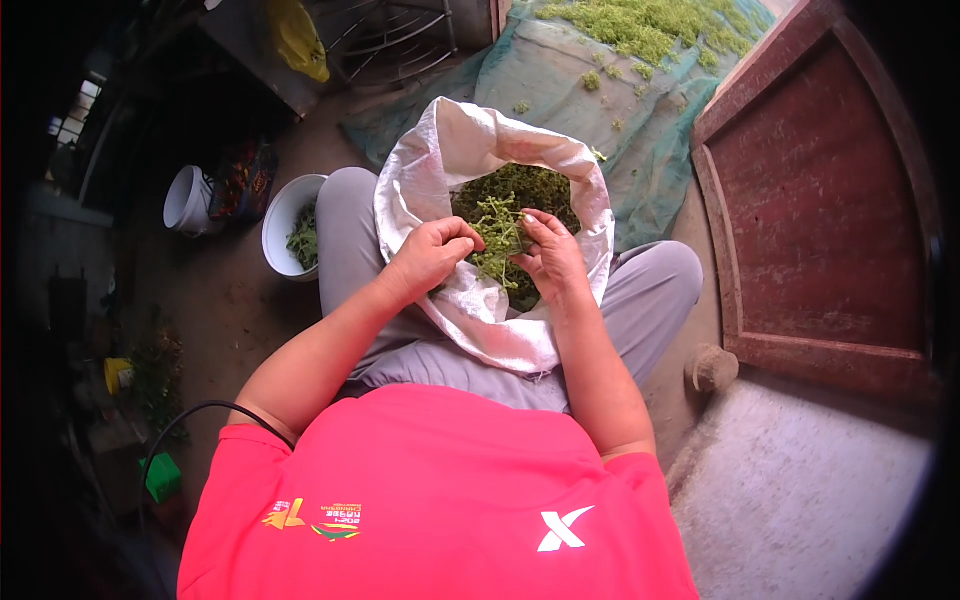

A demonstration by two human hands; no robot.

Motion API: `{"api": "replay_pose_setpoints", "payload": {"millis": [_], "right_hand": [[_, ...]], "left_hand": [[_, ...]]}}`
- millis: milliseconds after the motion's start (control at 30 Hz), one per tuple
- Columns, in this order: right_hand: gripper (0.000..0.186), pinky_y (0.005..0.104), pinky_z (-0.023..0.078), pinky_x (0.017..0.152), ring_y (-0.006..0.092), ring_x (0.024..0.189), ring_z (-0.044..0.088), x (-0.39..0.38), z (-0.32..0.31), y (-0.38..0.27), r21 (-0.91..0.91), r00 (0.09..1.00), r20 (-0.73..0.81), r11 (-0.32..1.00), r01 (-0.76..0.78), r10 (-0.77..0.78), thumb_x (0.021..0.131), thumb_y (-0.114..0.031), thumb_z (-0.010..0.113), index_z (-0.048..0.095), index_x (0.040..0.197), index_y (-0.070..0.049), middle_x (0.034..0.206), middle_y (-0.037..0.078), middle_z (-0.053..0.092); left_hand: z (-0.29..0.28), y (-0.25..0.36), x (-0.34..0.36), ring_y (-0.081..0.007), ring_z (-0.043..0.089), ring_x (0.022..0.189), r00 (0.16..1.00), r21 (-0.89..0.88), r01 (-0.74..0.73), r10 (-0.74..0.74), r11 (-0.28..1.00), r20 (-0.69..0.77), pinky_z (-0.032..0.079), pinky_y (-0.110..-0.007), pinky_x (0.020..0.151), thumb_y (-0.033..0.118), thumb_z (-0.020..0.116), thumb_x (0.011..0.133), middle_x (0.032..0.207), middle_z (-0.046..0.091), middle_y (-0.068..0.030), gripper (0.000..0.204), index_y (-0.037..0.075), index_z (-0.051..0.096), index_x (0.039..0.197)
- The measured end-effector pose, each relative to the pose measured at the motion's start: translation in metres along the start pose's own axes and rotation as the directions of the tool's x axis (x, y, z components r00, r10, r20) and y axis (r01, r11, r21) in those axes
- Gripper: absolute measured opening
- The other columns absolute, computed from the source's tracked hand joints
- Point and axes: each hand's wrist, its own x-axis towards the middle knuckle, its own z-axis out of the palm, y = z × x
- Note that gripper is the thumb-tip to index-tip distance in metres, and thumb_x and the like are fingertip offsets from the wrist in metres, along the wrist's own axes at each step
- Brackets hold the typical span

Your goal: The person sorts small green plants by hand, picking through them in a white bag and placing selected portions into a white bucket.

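Note:
A white woven sack (408,185) stands between my knees with its mouth rolled open. Inside it lies a heap of small green plant pieces (545,185). Over the sack's mouth is a light green plant sprig (497,240) with thin branching stems. My right hand (555,258) pinches its stem between thumb and fingers. At the sprig's left side, my left hand (435,255) is closed, thumb against curled fingers, with its fingertips on the sprig's edge. The exact bit between the left fingertips is too small to make out.
A white bucket (270,235) with green leaves is by my left knee; another white bucket (183,200) lies tilted farther left. Ahead, green netting (540,90) bears spread plants (650,30). A reddish-brown wooden door (820,190) stands at right, a round block (712,368) beside it.

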Motion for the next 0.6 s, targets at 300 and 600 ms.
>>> {"api": "replay_pose_setpoints", "payload": {"millis": [300, 600], "right_hand": [[0.016, 0.0315, 0.054, 0.065, 0.0123, 0.079, 0.062, -0.002, 0.004, 0.000, 0.013, 1.000, -0.008, 1.000, -0.014, 0.014, 0.090, -0.015, 0.059, 0.055, 0.105, -0.009, 0.092, 0.001, 0.062], [0.022, 0.0323, 0.055, 0.074, 0.0151, 0.088, 0.061, -0.006, 0.010, 0.004, 0.021, 0.985, 0.124, 0.993, 0.115, -0.116, 0.089, -0.011, 0.059, 0.053, 0.110, -0.007, 0.099, 0.003, 0.059]], "left_hand": [[-0.007, 0.011, -0.019, -0.0262, 0.062, 0.079, 0.944, 0.778, -0.299, 0.291, 0.553, 0.156, 0.048, -0.033, 0.071, 0.014, 0.063, 0.081, 0.082, 0.063, -0.0130, 0.015, 0.002, 0.064, 0.090], [0.007, 0.007, -0.005, -0.0288, 0.063, 0.072, 0.942, 0.626, -0.210, 0.326, 0.751, -0.076, 0.048, -0.037, 0.066, 0.019, 0.063, 0.082, 0.080, 0.064, -0.0171, 0.020, 0.001, 0.064, 0.091]]}}
